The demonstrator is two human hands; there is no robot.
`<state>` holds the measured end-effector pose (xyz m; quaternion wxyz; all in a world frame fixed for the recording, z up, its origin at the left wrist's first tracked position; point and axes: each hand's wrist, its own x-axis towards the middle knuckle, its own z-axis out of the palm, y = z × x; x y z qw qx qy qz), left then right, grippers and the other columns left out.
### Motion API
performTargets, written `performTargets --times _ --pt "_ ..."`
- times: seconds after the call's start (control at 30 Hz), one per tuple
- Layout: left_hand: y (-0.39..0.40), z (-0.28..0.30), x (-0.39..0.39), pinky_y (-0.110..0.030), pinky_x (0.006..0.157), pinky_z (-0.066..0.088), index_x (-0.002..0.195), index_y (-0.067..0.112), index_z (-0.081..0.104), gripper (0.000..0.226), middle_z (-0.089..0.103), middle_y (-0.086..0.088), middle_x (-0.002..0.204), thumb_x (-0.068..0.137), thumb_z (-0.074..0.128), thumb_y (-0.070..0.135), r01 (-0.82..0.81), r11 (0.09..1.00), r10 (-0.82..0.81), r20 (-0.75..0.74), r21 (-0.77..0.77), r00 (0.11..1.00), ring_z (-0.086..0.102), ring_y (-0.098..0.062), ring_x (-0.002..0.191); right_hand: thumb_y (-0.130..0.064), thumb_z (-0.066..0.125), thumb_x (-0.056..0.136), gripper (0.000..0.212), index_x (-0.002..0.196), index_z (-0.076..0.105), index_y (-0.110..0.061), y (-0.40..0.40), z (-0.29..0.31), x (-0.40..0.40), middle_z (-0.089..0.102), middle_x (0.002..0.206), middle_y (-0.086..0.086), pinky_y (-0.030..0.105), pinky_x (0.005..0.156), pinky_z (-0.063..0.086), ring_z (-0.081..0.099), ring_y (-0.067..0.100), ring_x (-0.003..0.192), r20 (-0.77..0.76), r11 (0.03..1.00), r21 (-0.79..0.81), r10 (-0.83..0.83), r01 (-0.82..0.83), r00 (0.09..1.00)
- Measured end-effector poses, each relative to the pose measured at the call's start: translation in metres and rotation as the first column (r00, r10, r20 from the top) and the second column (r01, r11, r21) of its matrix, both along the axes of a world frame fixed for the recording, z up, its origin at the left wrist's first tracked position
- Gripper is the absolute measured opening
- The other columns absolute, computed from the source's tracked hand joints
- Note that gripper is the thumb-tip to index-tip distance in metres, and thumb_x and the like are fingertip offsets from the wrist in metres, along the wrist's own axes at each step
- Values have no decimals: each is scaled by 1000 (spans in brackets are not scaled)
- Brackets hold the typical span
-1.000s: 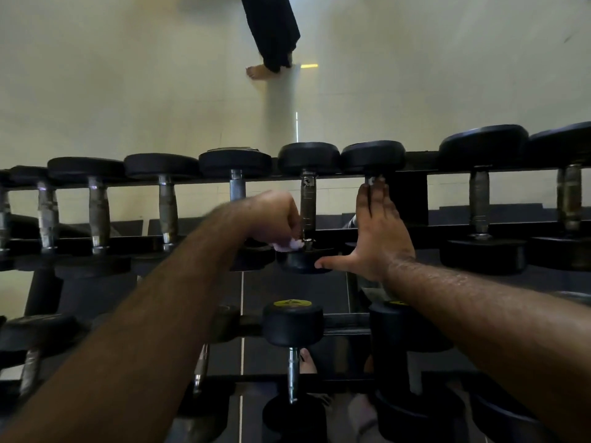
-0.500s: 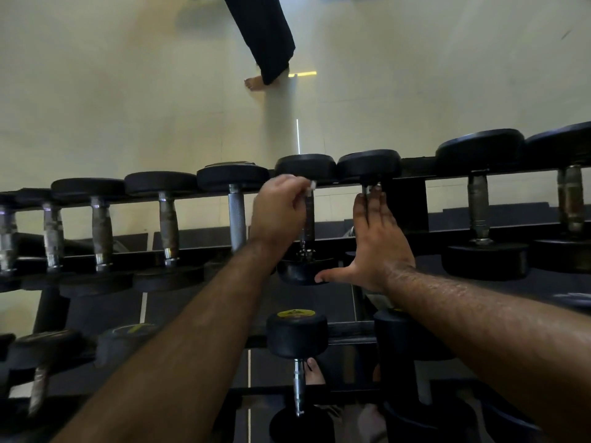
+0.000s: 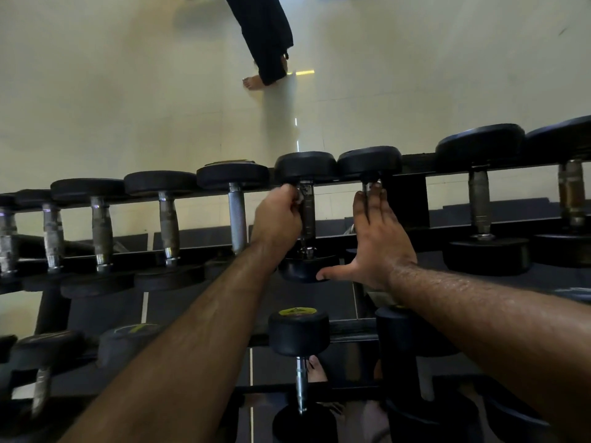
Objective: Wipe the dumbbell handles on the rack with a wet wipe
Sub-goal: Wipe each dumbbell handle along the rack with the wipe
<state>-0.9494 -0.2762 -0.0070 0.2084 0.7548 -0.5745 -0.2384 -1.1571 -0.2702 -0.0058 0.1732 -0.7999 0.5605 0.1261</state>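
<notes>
A black rack (image 3: 412,199) carries a top row of black dumbbells with metal handles. My left hand (image 3: 277,219) grips a white wet wipe (image 3: 300,196), only a small corner showing, against the upper part of the middle dumbbell's handle (image 3: 309,215). My right hand (image 3: 379,235) lies flat with straight fingers over the neighbouring dumbbell to the right, covering its handle; its thumb touches the near head (image 3: 303,268) of the middle dumbbell.
More dumbbells (image 3: 237,215) fill the top row to the left and right (image 3: 479,203). A lower tier holds further dumbbells (image 3: 299,334). Beyond the rack, on the pale tiled floor, stands a person's leg (image 3: 265,36) in dark trousers with a bare foot.
My left hand slid with the wipe from the near end of the handle up to its far end. My right hand stayed flat in place.
</notes>
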Motion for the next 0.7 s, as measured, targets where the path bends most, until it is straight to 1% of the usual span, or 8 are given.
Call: performTargets --times 0.1,0.17,0.27,0.37,0.47,0.53,0.6,0.7 --pt "21 1 2 -31 66 53 85 20 64 22 63 5 85 86 67 -1 133 929 -150 24 346 988 65 -19 86 -120 29 44 175 166 -22 -5 1 -1 0 -36 169 23 51 135 1 -26 40 160 -4 1000 -7 12 -12 1000" --pt "22 16 13 -34 72 62 80 24 70 28 69 5 88 86 71 -2 268 842 -274 -58 469 960 70 -16 87 -119 29 45 174 165 -22 -5 1 -1 0 -37 169 23 51 134 0 -27 40 160 -17 1000 -13 14 -14 1000" --pt "6 39 20 -26 62 57 78 23 73 18 71 4 86 88 81 11 332 831 -285 -171 447 943 69 -10 79 -119 30 45 173 165 -24 -7 2 0 1 -38 168 22 50 134 -1 -28 40 160 -18 1000 -11 8 -8 1000" --pt "-3 37 4 -26 62 51 80 22 71 15 71 2 85 89 83 22 155 911 -161 -16 381 987 66 -12 76 -118 33 45 173 165 -25 -8 2 0 2 -40 168 21 50 134 -1 -28 39 160 -22 1000 -16 -1 1 1000" --pt "10 29 -18 -32 64 55 88 19 72 11 69 -2 88 86 82 15 125 856 -195 89 501 977 66 -18 77 -118 36 44 174 166 -23 -9 3 -2 1 -38 169 20 49 133 -3 -27 38 160 -6 1000 -20 -13 13 1000" --pt "12 36 -14 -35 71 62 89 18 76 11 73 -3 88 85 86 20 202 813 -204 -57 546 977 71 -19 81 -119 34 43 175 167 -20 -8 2 -4 1 -34 171 21 49 134 -1 -25 39 161 4 999 -34 -12 12 1000" --pt "15 50 -5 -34 70 62 86 20 78 13 76 -2 84 84 88 27 231 833 -104 -268 503 958 74 -18 82 -119 35 43 176 168 -16 -6 3 -5 0 -28 173 22 50 134 2 -21 40 162 33 998 -61 -16 18 999" --pt "28 68 -8 -32 70 59 85 20 78 7 77 -2 84 88 84 23 54 934 66 -321 352 945 74 -18 85 -118 40 43 176 168 -16 -7 7 -2 -2 -24 175 19 50 135 4 -16 37 164 82 997 -68 -41 47 996"
